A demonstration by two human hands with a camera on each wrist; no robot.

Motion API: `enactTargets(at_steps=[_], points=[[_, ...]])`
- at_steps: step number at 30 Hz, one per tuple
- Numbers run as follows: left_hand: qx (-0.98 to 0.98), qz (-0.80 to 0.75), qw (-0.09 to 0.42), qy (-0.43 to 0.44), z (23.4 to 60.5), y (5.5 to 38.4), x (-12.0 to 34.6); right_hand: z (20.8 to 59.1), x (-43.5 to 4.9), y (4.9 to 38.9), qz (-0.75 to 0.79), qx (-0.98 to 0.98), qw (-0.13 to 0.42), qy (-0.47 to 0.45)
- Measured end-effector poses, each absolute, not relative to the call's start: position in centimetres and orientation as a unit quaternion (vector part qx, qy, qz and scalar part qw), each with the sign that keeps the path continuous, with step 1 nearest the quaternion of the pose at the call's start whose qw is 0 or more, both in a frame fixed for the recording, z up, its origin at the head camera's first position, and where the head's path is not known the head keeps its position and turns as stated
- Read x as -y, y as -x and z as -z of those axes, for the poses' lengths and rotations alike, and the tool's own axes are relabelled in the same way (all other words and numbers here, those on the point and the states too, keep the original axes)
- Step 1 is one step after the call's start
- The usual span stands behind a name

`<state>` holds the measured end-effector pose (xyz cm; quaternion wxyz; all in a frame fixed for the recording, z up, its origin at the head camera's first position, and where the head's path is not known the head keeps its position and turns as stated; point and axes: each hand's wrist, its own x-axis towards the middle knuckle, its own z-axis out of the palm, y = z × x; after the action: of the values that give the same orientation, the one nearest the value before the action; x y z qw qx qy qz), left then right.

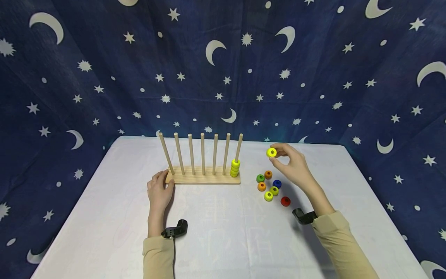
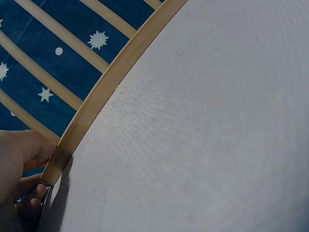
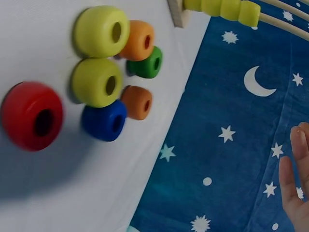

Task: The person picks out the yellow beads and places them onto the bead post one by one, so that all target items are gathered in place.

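Observation:
A wooden peg rack (image 1: 203,179) with several upright pegs stands toward the back of the table. My left hand (image 1: 160,190) grips its left end, thumb at the front; the left wrist view shows the fingers around the base's end (image 2: 60,157). Several yellow beads (image 1: 235,168) are stacked on the rightmost peg. Right of the rack and above the table, my right hand (image 1: 290,164) pinches a yellow bead (image 1: 271,152), its hole facing the head camera. In the right wrist view only some fingertips (image 3: 287,181) show, and that held bead is out of sight.
Below my right hand lie loose beads: a red one (image 1: 285,201), a blue one (image 1: 277,184), a green one (image 1: 260,178), two orange (image 1: 261,186) and two yellow (image 1: 268,196). A white cloth (image 1: 216,240) covers the table. Behind hangs a dark blue curtain (image 1: 195,97) with moons and stars.

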<state>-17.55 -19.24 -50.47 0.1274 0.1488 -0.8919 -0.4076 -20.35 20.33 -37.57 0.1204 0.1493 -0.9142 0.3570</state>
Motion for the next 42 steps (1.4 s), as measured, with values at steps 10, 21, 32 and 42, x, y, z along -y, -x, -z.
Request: enactTargets(at_steps=[10, 21, 32, 42], points=[[0.891, 0.407, 0.132, -0.15, 50.6, 17.6, 19.3, 35.8, -18.7, 20.8, -0.374, 0.902, 0.14, -0.164], [0.892, 0.406, 0.133, -0.149, 50.6, 17.5, 19.3, 34.6, -17.2, 21.4, -0.381, 0.887, 0.173, -0.196], [0.891, 0.409, 0.127, -0.148, 50.6, 17.5, 19.5, 33.3, -15.4, 22.0, -0.398, 0.877, 0.168, -0.21], [0.891, 0.409, 0.135, -0.146, 50.7, 17.5, 19.2, 32.5, -14.2, 22.6, -0.397, 0.873, 0.174, -0.226]])
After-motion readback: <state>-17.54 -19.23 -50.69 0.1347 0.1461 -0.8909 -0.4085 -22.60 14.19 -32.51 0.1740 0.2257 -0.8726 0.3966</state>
